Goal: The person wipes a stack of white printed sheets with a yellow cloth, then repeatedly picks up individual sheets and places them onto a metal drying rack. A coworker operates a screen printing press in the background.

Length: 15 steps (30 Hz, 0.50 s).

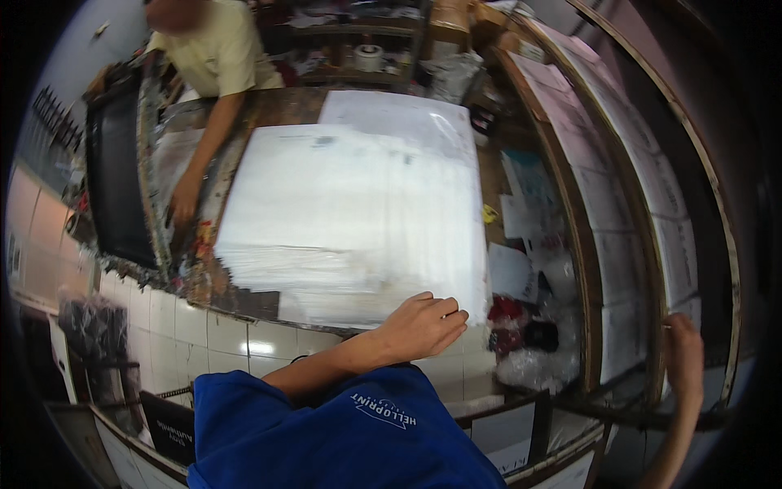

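Note:
My left hand (pixel 428 326) is curled closed, with my forearm crossing in front of my blue shirt. It hangs by the near right corner of a large white-coated board (pixel 350 212), and what its fingers hold, if anything, is hidden. Off to the far right, my right hand (pixel 684 354) is bent closed beside a wooden-framed rack (pixel 652 301) lined with pale sheets (pixel 627 253). Its fingertips are close to the frame's bar; whether they pinch a sheet or the wood is not visible. White streaks and a few grey smudges mark the board's surface.
Across the worktable (pixel 269 110), a person in a yellow shirt (pixel 224 49) leans with one arm down near a dark framed panel (pixel 122 171). Plastic bags and papers (pixel 533 359) lie between board and rack. Shelves with boxes (pixel 452 24) stand behind.

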Each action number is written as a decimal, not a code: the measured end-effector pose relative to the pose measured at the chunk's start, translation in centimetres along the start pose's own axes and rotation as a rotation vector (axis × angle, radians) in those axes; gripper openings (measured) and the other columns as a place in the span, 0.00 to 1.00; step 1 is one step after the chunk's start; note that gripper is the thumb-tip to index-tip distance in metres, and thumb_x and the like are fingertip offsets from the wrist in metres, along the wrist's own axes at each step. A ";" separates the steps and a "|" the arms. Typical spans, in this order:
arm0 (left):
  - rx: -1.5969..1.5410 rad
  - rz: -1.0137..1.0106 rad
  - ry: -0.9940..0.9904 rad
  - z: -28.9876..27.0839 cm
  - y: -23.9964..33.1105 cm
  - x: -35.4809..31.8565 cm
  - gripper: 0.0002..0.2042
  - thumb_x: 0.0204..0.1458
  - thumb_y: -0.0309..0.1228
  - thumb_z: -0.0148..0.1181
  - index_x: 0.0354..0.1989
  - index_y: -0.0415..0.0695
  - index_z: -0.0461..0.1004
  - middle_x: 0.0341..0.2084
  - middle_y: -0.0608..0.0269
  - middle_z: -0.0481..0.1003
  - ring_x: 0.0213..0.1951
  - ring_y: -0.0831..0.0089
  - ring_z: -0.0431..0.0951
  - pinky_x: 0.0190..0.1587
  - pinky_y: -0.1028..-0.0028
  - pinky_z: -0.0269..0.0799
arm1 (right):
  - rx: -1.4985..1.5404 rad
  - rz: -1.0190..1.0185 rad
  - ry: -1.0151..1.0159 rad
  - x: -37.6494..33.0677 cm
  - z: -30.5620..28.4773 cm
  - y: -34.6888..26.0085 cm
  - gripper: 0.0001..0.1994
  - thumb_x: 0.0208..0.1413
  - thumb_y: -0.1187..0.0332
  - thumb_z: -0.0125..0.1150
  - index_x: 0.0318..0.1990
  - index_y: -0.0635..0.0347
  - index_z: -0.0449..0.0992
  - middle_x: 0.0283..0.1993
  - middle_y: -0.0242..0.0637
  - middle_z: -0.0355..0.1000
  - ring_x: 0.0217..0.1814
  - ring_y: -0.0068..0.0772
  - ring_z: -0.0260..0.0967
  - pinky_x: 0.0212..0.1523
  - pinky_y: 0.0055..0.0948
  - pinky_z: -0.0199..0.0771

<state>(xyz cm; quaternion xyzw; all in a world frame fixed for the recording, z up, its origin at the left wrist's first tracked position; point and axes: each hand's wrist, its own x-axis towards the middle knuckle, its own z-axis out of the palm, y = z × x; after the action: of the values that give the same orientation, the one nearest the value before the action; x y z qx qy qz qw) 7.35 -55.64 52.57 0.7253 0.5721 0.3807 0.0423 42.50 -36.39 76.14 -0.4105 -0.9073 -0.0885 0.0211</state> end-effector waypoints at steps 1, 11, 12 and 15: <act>0.040 -0.048 0.040 -2.1 -1.5 -0.6 0.07 0.50 0.30 0.60 0.36 0.43 0.76 0.27 0.65 0.72 0.26 0.69 0.72 0.31 0.71 0.67 | -0.006 -0.085 -0.034 3.4 1.2 -3.3 0.08 0.48 0.81 0.52 0.36 0.65 0.72 0.36 0.49 0.70 0.40 0.56 0.70 0.39 0.43 0.68; 0.233 -0.355 0.220 -12.5 -8.2 -9.4 0.05 0.50 0.28 0.61 0.34 0.42 0.74 0.25 0.62 0.71 0.27 0.64 0.73 0.30 0.67 0.68 | 1.325 0.268 0.314 8.8 21.4 -14.7 0.07 0.64 0.66 0.52 0.43 0.59 0.72 0.35 0.27 0.70 0.34 0.19 0.66 0.34 0.20 0.65; 0.242 -0.370 0.241 -13.0 -8.7 -9.9 0.05 0.50 0.28 0.61 0.34 0.42 0.75 0.25 0.62 0.71 0.27 0.64 0.73 0.31 0.66 0.68 | 1.431 0.542 0.373 7.8 23.2 -16.4 0.08 0.63 0.66 0.53 0.44 0.59 0.71 0.34 0.28 0.69 0.31 0.18 0.65 0.31 0.18 0.64; 0.267 -0.390 0.261 -14.6 -9.9 -10.7 0.06 0.49 0.28 0.61 0.34 0.42 0.75 0.26 0.61 0.71 0.27 0.63 0.73 0.31 0.65 0.68 | 1.583 0.618 0.364 3.6 29.6 -17.7 0.08 0.63 0.66 0.53 0.44 0.58 0.71 0.33 0.27 0.71 0.29 0.16 0.65 0.26 0.15 0.60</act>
<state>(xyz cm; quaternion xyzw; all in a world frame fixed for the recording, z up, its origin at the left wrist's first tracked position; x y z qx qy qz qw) -9.89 -66.91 52.57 0.5452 0.7468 0.3768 -0.0554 27.85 -39.90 44.88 -0.4823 -0.5325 0.5141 0.4685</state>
